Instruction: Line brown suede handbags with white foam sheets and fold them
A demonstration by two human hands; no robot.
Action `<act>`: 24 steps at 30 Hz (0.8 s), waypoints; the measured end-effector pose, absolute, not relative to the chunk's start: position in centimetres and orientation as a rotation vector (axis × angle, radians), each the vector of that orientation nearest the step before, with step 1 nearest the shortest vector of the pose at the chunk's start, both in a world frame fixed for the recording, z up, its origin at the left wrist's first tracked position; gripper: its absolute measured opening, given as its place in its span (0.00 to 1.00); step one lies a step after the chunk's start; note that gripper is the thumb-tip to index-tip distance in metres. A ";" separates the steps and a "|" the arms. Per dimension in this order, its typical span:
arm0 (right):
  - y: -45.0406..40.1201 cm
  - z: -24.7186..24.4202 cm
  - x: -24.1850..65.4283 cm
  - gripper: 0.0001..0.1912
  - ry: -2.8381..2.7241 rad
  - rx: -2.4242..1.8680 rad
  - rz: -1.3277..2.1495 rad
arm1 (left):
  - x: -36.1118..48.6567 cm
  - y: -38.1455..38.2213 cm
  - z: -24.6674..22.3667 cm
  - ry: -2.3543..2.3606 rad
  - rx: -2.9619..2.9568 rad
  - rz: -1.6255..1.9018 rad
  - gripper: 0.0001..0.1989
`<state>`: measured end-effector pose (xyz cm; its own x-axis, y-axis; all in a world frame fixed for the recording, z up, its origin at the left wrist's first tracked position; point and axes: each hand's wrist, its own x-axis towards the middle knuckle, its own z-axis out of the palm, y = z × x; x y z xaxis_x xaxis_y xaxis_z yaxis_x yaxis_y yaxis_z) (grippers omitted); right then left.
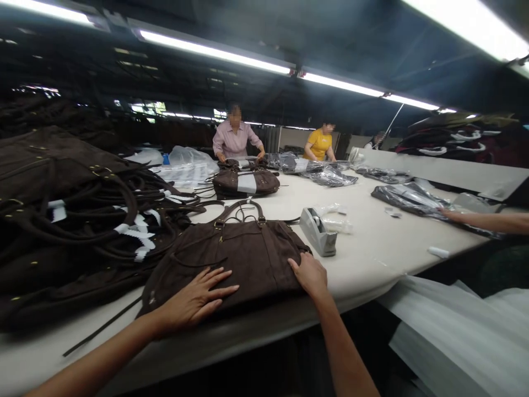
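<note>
A dark brown handbag (252,256) lies on the table in front of me, its two handles pointing away. My left hand (200,295) rests flat on the front of the bag at lower left, fingers spread. At the bag's right end is my right hand (311,274), its thumb on the front and its fingers bent over the edge, their tips partly hidden. Just beyond that hand stands a grey tape dispenser (318,231). A thin dark strap (101,326) trails from the bag's left side across the tabletop.
Brown bags with white-wrapped handles pile up on the left (61,220). Another bag with a pale band (247,183) sits farther back. Plastic-wrapped bags (409,198) lie at right, where another person's hand (454,215) reaches in. Two co-workers stand across the table (372,248). Clear sheets (463,325) hang at lower right.
</note>
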<state>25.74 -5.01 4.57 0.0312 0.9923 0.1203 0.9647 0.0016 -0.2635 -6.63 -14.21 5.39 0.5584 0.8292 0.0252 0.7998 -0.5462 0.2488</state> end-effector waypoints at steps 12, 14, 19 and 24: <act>-8.6 4.9 23.2 0.15 -1.824 -1.893 -0.036 | 2.6 -0.8 8.7 1.383 2.301 0.421 0.06; -8.2 6.0 23.3 0.16 -1.806 -1.906 -0.117 | 5.2 -0.2 6.8 1.472 2.326 0.722 0.12; -5.4 8.9 23.1 0.18 -1.809 -2.076 0.166 | 6.7 -1.2 2.9 1.513 2.259 1.223 0.17; -2.9 8.4 23.4 0.04 -1.591 -1.956 0.618 | 6.0 -1.1 2.6 1.501 2.154 1.365 0.14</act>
<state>23.42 -2.85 8.35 0.1980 0.9801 -0.0149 0.7332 -0.1581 -0.6613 6.02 -1.09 2.59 0.0676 0.8161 0.5740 0.6488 -0.4730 0.5961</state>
